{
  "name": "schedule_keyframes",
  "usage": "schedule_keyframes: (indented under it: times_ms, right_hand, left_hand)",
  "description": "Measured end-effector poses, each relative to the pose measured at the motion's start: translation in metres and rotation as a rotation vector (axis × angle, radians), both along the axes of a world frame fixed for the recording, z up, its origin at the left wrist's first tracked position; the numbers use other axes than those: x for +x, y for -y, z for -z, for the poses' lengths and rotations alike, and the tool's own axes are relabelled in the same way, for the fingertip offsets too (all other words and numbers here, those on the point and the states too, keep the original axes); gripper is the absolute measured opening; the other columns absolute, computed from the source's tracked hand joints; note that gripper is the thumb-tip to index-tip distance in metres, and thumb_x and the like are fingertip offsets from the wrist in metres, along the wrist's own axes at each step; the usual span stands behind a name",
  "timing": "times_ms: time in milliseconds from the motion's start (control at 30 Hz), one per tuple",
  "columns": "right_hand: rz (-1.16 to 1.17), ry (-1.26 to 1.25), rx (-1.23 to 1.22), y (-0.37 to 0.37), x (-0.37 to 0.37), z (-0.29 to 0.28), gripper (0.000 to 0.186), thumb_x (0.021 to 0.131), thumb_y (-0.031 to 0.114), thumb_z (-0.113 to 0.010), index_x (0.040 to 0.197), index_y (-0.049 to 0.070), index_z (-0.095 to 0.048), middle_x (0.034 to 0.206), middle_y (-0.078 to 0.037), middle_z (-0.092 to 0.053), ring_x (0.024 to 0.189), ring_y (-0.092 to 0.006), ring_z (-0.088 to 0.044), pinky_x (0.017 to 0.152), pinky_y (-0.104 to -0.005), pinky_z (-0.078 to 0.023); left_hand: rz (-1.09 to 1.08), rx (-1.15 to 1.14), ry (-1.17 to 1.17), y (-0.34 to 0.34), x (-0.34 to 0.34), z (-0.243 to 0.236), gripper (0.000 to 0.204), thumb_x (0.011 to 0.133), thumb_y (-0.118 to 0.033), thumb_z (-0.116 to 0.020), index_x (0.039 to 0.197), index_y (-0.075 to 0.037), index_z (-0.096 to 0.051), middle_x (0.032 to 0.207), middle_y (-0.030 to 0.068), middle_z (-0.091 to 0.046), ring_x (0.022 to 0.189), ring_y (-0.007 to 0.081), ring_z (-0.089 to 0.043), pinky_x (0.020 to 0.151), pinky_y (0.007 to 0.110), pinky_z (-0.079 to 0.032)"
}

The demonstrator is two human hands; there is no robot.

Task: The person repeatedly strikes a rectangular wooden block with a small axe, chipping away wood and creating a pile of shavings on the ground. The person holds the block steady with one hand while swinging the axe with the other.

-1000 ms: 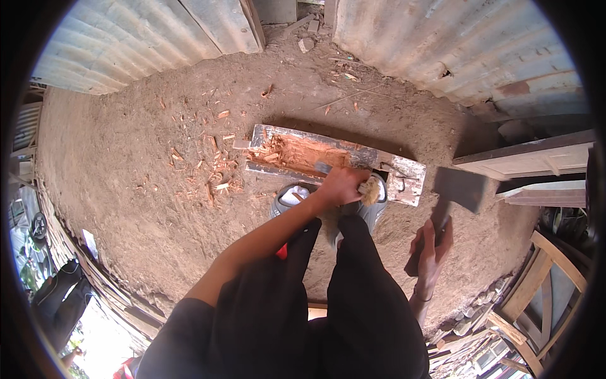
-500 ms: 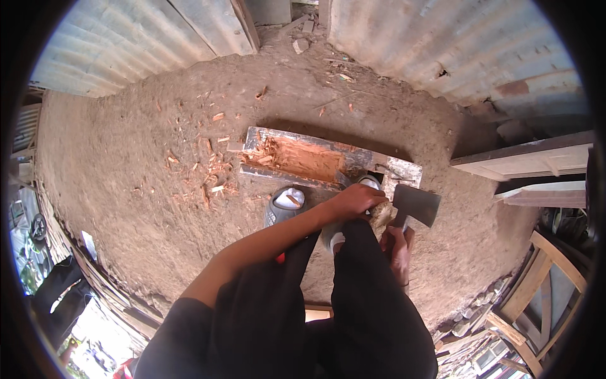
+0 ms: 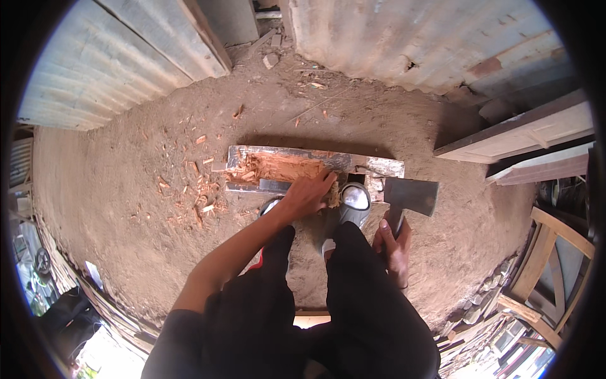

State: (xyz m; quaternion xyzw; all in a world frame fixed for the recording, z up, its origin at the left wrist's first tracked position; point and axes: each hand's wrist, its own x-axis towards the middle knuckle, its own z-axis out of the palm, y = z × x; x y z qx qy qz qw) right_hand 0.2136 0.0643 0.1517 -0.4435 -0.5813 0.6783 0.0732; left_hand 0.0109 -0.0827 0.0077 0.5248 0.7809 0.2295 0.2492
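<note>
My left hand [image 3: 309,191] is closed round a chisel whose flat dark blade [image 3: 273,185] points left along the near edge of a hollowed wooden block [image 3: 392,168]. The chisel's pale, frayed butt [image 3: 332,197] shows past my fingers. The block lies on the ground before my feet, its long recess [image 3: 284,167] cut down to reddish wood with loose chips at the left end. My right hand [image 3: 395,247] grips a hatchet by its handle. The hatchet's broad grey head [image 3: 411,196] stands up beside the block's right end.
Wood chips [image 3: 197,215] litter the dirt floor left of the block. My shoe [image 3: 355,201] touches or nearly touches its near side. Corrugated metal sheets [image 3: 379,44] stand at the back. A wooden panel [image 3: 517,136] leans at the right, above a wooden frame [image 3: 536,271].
My left hand has moved left with the chisel, bringing its blade to the near edge of the recess. My right hand still holds the hatchet. The view has shifted slightly.
</note>
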Motion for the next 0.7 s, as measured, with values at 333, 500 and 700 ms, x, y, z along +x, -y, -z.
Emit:
schedule_keyframes:
  times_ms: [333, 500, 700]
  right_hand:
    - [0.047, 0.024, 0.006, -0.003, 0.022, 0.007, 0.036, 0.100, 0.031, -0.074, 0.109, 0.001, -0.056, 0.062, -0.004, -0.055, 0.046, -0.0133, -0.052, 0.043, -0.0289, -0.041]
    - [0.022, 0.072, 0.040, -0.002, 0.020, 0.004, 0.032, 0.103, 0.032, -0.071, 0.106, 0.002, -0.058, 0.061, -0.003, -0.055, 0.047, -0.0126, -0.052, 0.043, -0.0284, -0.041]
    - [-0.030, 0.121, 0.055, 0.001, 0.006, -0.011, 0.033, 0.104, 0.033, -0.069, 0.104, 0.002, -0.058, 0.060, -0.003, -0.055, 0.046, -0.0123, -0.051, 0.043, -0.0288, -0.040]
  left_hand:
    - [0.283, -0.020, -0.064, -0.028, 0.019, 0.047, 0.068, 0.079, -0.013, -0.077, 0.143, -0.008, -0.057, 0.114, 0.0123, -0.070, 0.093, 0.0358, -0.073, 0.076, 0.047, -0.059]
    - [0.179, 0.078, -0.010, -0.023, 0.026, 0.056, 0.068, 0.076, -0.012, -0.077, 0.142, -0.009, -0.059, 0.115, 0.0101, -0.071, 0.094, 0.0340, -0.073, 0.074, 0.046, -0.059]
    - [0.113, 0.128, -0.030, -0.028, 0.028, 0.052, 0.067, 0.075, -0.010, -0.075, 0.140, -0.011, -0.060, 0.111, 0.0112, -0.071, 0.094, 0.0341, -0.073, 0.073, 0.047, -0.059]
